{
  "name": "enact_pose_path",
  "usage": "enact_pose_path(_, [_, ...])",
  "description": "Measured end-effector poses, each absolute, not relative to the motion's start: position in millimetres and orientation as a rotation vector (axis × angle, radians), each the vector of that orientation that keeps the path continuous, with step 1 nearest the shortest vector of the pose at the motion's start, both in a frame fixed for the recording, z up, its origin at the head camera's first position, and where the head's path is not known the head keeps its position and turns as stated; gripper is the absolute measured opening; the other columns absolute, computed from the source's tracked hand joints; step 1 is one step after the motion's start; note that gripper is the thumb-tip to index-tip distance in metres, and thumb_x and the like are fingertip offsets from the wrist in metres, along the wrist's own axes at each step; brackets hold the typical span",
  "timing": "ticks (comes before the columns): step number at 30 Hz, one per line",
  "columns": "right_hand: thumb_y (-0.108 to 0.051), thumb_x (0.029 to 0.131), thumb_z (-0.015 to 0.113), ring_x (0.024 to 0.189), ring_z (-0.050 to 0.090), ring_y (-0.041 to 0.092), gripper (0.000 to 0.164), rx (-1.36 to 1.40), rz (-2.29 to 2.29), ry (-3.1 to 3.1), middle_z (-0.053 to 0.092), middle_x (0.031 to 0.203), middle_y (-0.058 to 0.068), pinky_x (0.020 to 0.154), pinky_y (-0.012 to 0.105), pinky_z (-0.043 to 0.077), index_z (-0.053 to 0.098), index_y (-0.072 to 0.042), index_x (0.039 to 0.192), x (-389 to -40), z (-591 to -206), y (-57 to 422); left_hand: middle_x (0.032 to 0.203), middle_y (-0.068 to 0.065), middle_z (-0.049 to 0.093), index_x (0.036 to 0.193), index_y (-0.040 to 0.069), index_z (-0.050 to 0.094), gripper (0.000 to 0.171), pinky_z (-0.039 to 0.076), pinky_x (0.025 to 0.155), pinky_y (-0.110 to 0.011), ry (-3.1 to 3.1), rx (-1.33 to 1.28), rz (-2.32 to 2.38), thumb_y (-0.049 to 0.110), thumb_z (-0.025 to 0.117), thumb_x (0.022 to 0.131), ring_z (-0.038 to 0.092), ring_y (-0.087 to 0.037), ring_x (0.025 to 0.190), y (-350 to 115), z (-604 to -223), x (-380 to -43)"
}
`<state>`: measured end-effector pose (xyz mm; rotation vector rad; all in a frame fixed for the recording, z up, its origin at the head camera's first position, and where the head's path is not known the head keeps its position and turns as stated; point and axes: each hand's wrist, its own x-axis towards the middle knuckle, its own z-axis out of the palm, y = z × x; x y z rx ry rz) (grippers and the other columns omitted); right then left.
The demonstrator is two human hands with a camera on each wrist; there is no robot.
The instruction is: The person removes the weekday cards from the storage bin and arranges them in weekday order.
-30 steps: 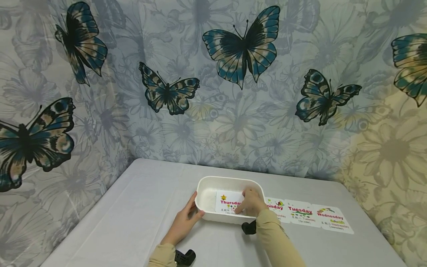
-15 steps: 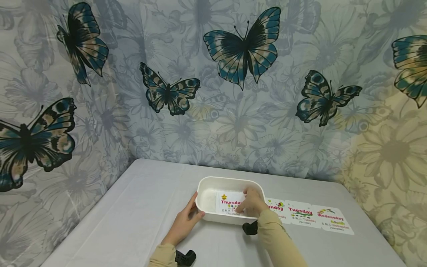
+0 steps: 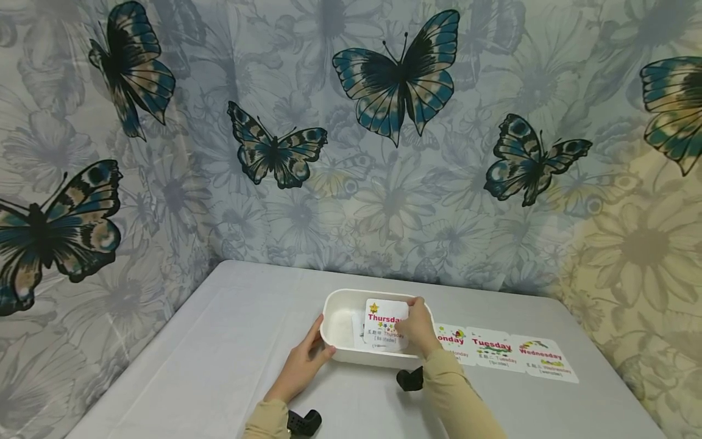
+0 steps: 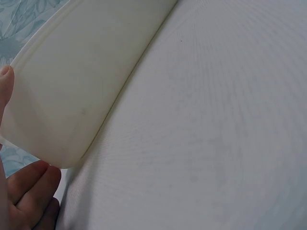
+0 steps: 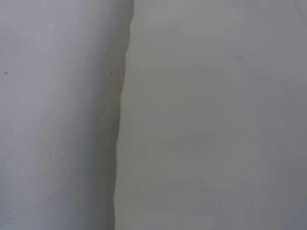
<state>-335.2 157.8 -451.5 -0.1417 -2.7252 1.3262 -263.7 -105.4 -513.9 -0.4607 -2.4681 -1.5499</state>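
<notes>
A white plastic box (image 3: 356,356) stands on the table in the head view. My left hand (image 3: 296,371) holds its left end, thumb by the front rim; in the left wrist view the fingers (image 4: 36,191) touch the box's lower corner. Inside the box, my right hand (image 3: 421,329) pinches the right edge of a white Thursday card (image 3: 384,329), which is tilted up. Another white card (image 3: 358,335) shows beneath it, mostly covered. The right wrist view has only the box wall (image 5: 206,120) and cloth, with the right hand out of sight.
To the right of the box, a Monday card (image 3: 456,352), a Tuesday card (image 3: 492,350) and a Wednesday card (image 3: 543,358) lie in a row; the box and right hand partly cover Monday. White cloth covers the table (image 3: 236,329). A butterfly-print backdrop (image 3: 373,231) stands behind.
The Thursday card has been raised and tilted up from the box's bottom by my right hand, uncovering another card below. The left hand and the box stay put.
</notes>
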Motion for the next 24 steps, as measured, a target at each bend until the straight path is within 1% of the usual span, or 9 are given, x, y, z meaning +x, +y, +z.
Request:
enact_pose_path(2, [0.010,0.072,0.070,0.098,0.052,0.035,0.060,-0.151,1.332,-2.722,0.052,0.109,0.027,0.084,0.046,0.044,0.036,0.003,0.120,-332.8,-447.2,157.4,0.137,-0.009,0.045,0.150,0.026,0.018,0.075,0.033,0.098,-0.053,-2.466,-0.462,-1.549,0.040,0.060,0.089,0.046,-0.025,0.121,-105.3,-513.6,-263.4])
enact_pose_path(3, [0.010,0.073,0.069,0.095,0.054,0.035,0.058,-0.147,1.337,-2.720,0.052,0.107,0.027,0.080,0.045,0.046,0.036,0.003,0.120,-331.5,-445.0,157.4,0.137,-0.009,0.045,0.150,0.028,0.018,0.075,0.033,0.098,-0.053,-2.466,-0.458,-1.549,0.040,0.060,0.089,0.046,-0.025,0.121,-105.2,-513.3,-263.2])
enact_pose_path(7, [0.009,0.079,0.064,0.081,0.056,0.031,0.051,-0.103,1.374,-2.714,0.054,0.098,0.023,0.060,0.037,0.050,0.037,0.003,0.121,-326.8,-435.8,160.0,0.137,-0.008,0.046,0.148,0.034,0.017,0.074,0.034,0.098,-0.052,-2.462,-0.453,-1.552,0.040,0.061,0.089,0.046,-0.024,0.121,-105.1,-513.5,-262.9])
enact_pose_path(9, [0.009,0.080,0.063,0.079,0.056,0.029,0.048,-0.077,1.400,-2.704,0.054,0.095,0.022,0.055,0.033,0.050,0.038,0.004,0.121,-325.3,-433.2,163.2,0.136,-0.008,0.046,0.148,0.036,0.017,0.074,0.034,0.098,-0.052,-2.461,-0.450,-1.553,0.040,0.061,0.089,0.047,-0.024,0.121,-104.9,-513.9,-262.8])
enact_pose_path(12, [0.007,0.081,0.063,0.080,0.056,0.027,0.048,-0.076,1.473,-2.672,0.054,0.096,0.020,0.056,0.031,0.051,0.040,0.003,0.122,-322.7,-430.4,169.1,0.136,-0.008,0.047,0.149,0.033,0.018,0.074,0.034,0.098,-0.052,-2.460,-0.448,-1.550,0.040,0.061,0.089,0.047,-0.025,0.120,-104.3,-514.2,-263.2])
enact_pose_path(19, [0.004,0.083,0.063,0.078,0.059,0.025,0.052,-0.066,1.589,-2.581,0.053,0.100,0.020,0.057,0.032,0.053,0.039,0.001,0.128,-309.7,-421.5,179.3,0.135,-0.010,0.048,0.150,0.025,0.020,0.076,0.033,0.098,-0.054,-2.466,-0.440,-1.542,0.041,0.062,0.088,0.047,-0.026,0.120,-104.3,-514.3,-263.3])
enact_pose_path(21, [0.003,0.084,0.063,0.077,0.059,0.024,0.052,-0.067,1.608,-2.552,0.053,0.100,0.020,0.057,0.031,0.054,0.038,0.000,0.130,-305.2,-418.4,182.4,0.135,-0.010,0.048,0.150,0.025,0.020,0.076,0.033,0.098,-0.054,-2.466,-0.440,-1.544,0.042,0.061,0.088,0.047,-0.026,0.120,-104.7,-513.5,-262.9])
enact_pose_path(24, [0.000,0.085,0.064,0.076,0.061,0.021,0.054,-0.076,1.703,-2.494,0.053,0.101,0.019,0.060,0.032,0.054,0.037,0.000,0.132,-297.9,-413.9,189.0,0.135,-0.009,0.048,0.149,0.030,0.019,0.076,0.033,0.098,-0.053,-2.468,-0.438,-1.549,0.045,0.060,0.088,0.047,-0.025,0.120,-104.8,-511.5,-261.9])
